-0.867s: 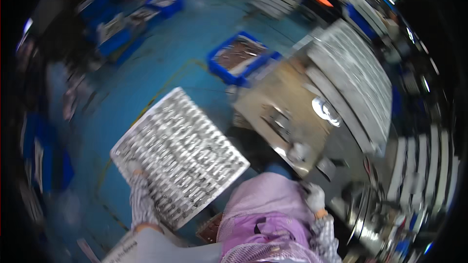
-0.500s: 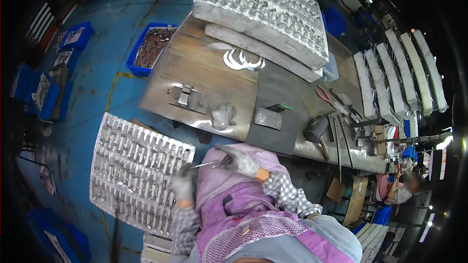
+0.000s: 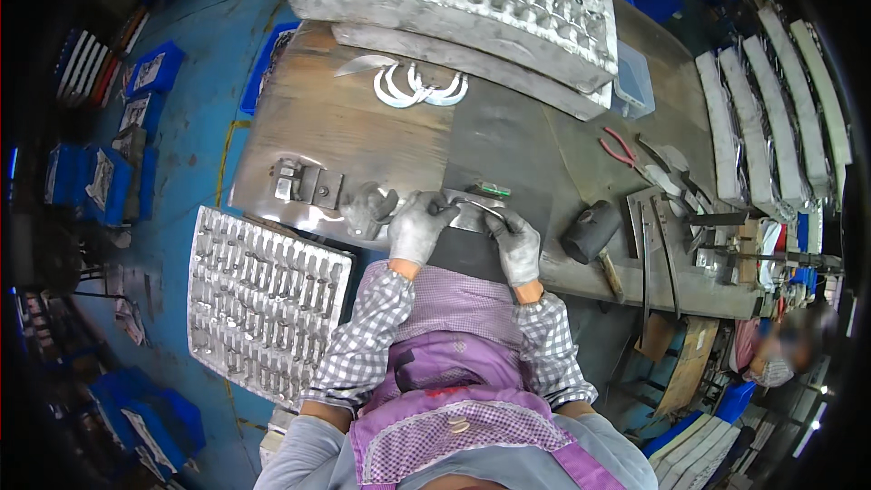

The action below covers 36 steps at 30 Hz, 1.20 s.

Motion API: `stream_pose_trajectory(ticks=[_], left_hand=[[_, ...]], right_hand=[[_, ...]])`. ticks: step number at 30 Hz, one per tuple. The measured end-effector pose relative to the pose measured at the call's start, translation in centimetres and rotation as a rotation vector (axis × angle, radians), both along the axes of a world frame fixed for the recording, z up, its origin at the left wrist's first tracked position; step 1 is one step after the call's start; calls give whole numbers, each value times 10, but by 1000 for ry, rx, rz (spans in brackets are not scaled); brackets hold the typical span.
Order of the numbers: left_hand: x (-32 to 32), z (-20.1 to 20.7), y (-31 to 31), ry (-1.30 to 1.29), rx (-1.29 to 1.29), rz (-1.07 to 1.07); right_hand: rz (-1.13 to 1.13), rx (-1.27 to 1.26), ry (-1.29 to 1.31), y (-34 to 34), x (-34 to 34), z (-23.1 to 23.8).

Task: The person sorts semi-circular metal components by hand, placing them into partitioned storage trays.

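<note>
My left hand [image 3: 417, 229], in a grey glove, is closed with its fingertips at one end of a slim metal piece [image 3: 484, 207]. The other end is pinched by my gloved right hand [image 3: 517, 249]. Both hands are over a small metal block [image 3: 467, 218] on the dark mat [image 3: 472, 254], which they partly cover; whether the piece touches the block I cannot tell. Just behind stands a small green-edged item [image 3: 493, 189]. A crumpled grey cloth or glove [image 3: 365, 209] lies beside my left hand, and left of that is a metal fixture [image 3: 307, 183] on a plate.
Shiny curved metal pieces [image 3: 413, 89] lie before large white trays [image 3: 454, 14] of metal parts. A black-headed mallet [image 3: 592, 231], red-handled pliers [image 3: 620, 147] and metal bars are on the right. Another filled tray [image 3: 263, 304] is at lower left. A person [image 3: 780, 345] is far right.
Both hands have moved from above my lap up and forward to the metal block on the table, carrying the slim metal piece. The view has shifted closer to the table.
</note>
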<state>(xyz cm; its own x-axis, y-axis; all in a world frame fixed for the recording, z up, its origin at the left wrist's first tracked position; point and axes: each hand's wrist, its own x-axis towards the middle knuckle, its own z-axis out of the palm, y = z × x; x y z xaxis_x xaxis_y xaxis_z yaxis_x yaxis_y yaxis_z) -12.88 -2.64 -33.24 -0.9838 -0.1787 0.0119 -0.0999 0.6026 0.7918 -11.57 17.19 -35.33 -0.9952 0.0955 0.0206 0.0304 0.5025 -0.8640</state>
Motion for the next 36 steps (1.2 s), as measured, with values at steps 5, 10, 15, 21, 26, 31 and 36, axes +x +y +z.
stream_pose_trajectory(ticks=[5, 10, 15, 21, 26, 31, 36], left_hand=[[-3, -11, 6, -127, 143, 121], [-13, 7, 11, -334, 213, 116], [-11, 1, 10, -298, 247, 88], [-11, 2, 11, -297, 161, 85], [-10, -4, 7, -296, 56, 52], [-7, -6, 9, -299, 135, 113], [10, 0, 13, -187, 23, 51]], right_hand=[[-114, -333, -9, 24, -10, 8], [-65, -54, 178, 22, -10, -6], [13, 39, 238, 27, -11, -2], [-48, 10, 227, 24, -11, -3], [-2, -49, 172, 22, -11, 11], [75, 113, 219, 27, -13, 9], [32, -105, -121, 11, -8, 36]])
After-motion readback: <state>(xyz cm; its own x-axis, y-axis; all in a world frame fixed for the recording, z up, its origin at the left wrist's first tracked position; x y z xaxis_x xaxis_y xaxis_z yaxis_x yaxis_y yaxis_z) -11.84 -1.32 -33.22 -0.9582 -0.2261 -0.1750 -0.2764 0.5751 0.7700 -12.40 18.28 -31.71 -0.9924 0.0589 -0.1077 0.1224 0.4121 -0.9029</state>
